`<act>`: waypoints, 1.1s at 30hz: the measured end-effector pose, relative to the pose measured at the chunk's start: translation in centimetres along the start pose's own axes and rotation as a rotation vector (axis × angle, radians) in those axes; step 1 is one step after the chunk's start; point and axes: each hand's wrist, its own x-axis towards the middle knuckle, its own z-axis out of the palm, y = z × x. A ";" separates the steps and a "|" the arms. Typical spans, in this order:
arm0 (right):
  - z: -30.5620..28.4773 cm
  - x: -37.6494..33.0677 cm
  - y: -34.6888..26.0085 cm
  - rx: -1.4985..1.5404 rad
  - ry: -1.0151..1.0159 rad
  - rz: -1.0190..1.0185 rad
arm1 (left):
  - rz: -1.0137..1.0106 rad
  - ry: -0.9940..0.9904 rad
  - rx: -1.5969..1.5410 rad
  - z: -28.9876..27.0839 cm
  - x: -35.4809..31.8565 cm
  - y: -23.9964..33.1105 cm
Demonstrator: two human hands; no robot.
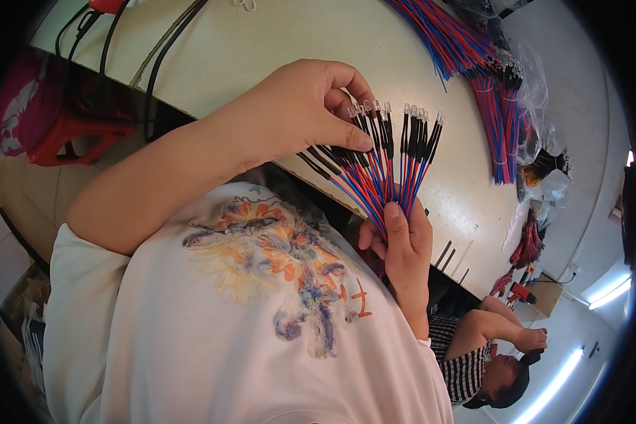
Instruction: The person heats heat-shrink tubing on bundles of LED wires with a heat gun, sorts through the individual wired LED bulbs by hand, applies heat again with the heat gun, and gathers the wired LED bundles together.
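Note:
My right hand [405,244] grips the lower end of a fanned bundle of red and blue wires [378,187]. The wires spread upward and end in black sleeves with small clear tips [410,127]. My left hand [304,109] reaches in from the left, its thumb and fingers pinching the black-sleeved ends on the left side of the fan. The bundle is held over the edge of a pale table [261,49], just above my white printed shirt [261,318].
More bundles of red and blue wires [498,120] lie at the table's far right beside clear plastic bags [544,177]. Black cables [155,63] cross the table's left end. A red stool [71,131] stands at left. Another person in a striped shirt [466,360] sits at lower right.

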 end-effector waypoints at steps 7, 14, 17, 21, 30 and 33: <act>-0.1 0.1 0.4 -0.005 -0.010 -0.016 | 0.016 -0.014 -0.062 0.3 0.3 -0.6; -0.1 0.0 0.1 -0.040 -0.028 0.006 | -0.006 -0.074 -0.012 -0.1 0.8 -0.6; -0.1 0.0 0.2 -0.035 -0.039 0.011 | 0.039 -0.065 -0.045 0.1 0.7 -0.5; -0.2 0.1 0.2 -0.041 -0.052 0.019 | 0.042 -0.065 0.024 -0.1 0.8 -0.9; -0.2 -0.1 -0.2 -0.033 -0.041 0.012 | -0.055 -0.060 0.119 -0.6 0.9 -0.4; -0.2 -0.1 -0.2 -0.040 -0.046 0.007 | -0.026 -0.002 0.094 -0.5 0.6 -0.2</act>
